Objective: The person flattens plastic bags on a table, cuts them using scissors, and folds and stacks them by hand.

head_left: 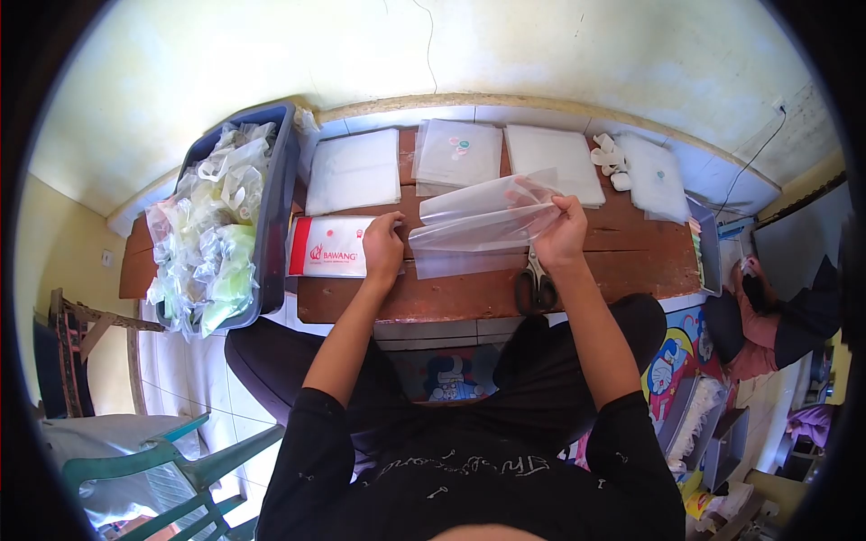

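Note:
My right hand point(561, 233) pinches the right end of thin clear plastic bags point(483, 221), which fan out leftward above the wooden table. My left hand point(383, 248) is closed, fingers curled, over the right end of a red and white pack printed BAWANG point(329, 248). What its fingertips grip, if anything, is hidden. Black-handled scissors point(536, 284) lie by the table's front edge, just below my right hand.
Stacks of clear bags point(354, 171) line the table's point(361, 302) back edge, one with small round stickers point(462, 146). A dark bin point(275, 207) heaped with plastic stands left. White rolls point(609, 155) lie back right. Another person point(767, 311) sits at right; a green chair point(194, 464) is lower left.

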Available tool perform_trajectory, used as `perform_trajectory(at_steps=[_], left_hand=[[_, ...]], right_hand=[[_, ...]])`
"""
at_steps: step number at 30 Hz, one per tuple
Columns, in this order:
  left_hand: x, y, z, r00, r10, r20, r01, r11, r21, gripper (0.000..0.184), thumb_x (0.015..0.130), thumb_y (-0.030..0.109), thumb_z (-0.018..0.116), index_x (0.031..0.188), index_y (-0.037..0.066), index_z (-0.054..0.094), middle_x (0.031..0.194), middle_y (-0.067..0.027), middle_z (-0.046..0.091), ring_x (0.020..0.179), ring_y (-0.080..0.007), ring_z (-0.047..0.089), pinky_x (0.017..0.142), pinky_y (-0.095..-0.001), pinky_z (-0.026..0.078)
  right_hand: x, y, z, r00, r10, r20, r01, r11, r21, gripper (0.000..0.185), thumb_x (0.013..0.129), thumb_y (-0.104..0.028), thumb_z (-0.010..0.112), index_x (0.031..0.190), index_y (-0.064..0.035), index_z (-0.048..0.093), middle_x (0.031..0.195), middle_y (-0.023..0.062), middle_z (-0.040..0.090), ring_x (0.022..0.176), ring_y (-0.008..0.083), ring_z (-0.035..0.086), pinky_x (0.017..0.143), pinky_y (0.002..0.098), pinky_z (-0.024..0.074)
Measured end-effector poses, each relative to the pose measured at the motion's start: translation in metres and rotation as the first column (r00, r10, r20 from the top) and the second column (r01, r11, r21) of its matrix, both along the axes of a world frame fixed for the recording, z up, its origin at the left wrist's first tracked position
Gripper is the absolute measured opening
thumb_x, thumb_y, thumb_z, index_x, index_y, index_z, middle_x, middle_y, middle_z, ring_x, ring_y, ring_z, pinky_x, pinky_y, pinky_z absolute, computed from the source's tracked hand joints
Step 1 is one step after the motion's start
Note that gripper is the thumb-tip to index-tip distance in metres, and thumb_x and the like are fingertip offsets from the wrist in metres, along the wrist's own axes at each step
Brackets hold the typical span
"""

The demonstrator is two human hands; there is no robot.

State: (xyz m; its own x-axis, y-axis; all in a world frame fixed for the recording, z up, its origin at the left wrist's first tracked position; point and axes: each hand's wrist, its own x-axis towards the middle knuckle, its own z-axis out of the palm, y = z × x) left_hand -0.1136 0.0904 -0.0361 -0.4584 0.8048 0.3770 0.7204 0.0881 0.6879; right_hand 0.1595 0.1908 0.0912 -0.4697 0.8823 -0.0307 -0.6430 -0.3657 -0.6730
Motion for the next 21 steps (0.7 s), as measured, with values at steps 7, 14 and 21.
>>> perform_trajectory(at_steps=[7,14,21], left_hand=[[0.018,-0.01,0.04,0.567,-0.08,0.82,0.114,0.993,0.017,0.038,0.103,0.034,0.047,0.108,0.002,0.067,0.112,-0.0148,0.068,0.112,-0.0268,0.061,0.098,-0.0399,0.046],[0.018,-0.023,0.127,-0.086,-0.405,0.91,0.477,0.785,0.395,0.066,0.101,0.056,0.033,0.13,0.0,0.052,0.126,-0.0165,0.06,0.118,-0.0245,0.059,0.101,-0.0416,0.046],[0.024,-0.011,0.138,0.323,-0.484,0.813,0.207,0.875,0.438,0.035,0.083,-0.014,0.062,0.115,0.002,0.058,0.128,-0.0206,0.059,0.113,-0.0241,0.062,0.1,-0.0341,0.049]], right_hand=[[-0.011,-0.009,0.007,0.989,0.115,-0.092,-0.112,0.993,0.035,0.059,0.083,-0.021,0.04,0.128,0.0154,0.049,0.139,0.0242,0.051,0.117,0.0422,0.057,0.098,0.0488,0.0456],[-0.01,-0.012,0.021,0.97,0.215,-0.11,-0.205,0.974,0.097,0.063,0.081,-0.022,0.04,0.131,0.0163,0.048,0.142,0.0246,0.047,0.119,0.0432,0.056,0.098,0.0523,0.0461],[-0.008,-0.011,0.014,0.974,0.21,-0.089,-0.211,0.977,0.0,0.048,0.085,-0.022,0.041,0.117,0.0102,0.056,0.136,0.0258,0.052,0.115,0.0447,0.058,0.089,0.0519,0.0517]])
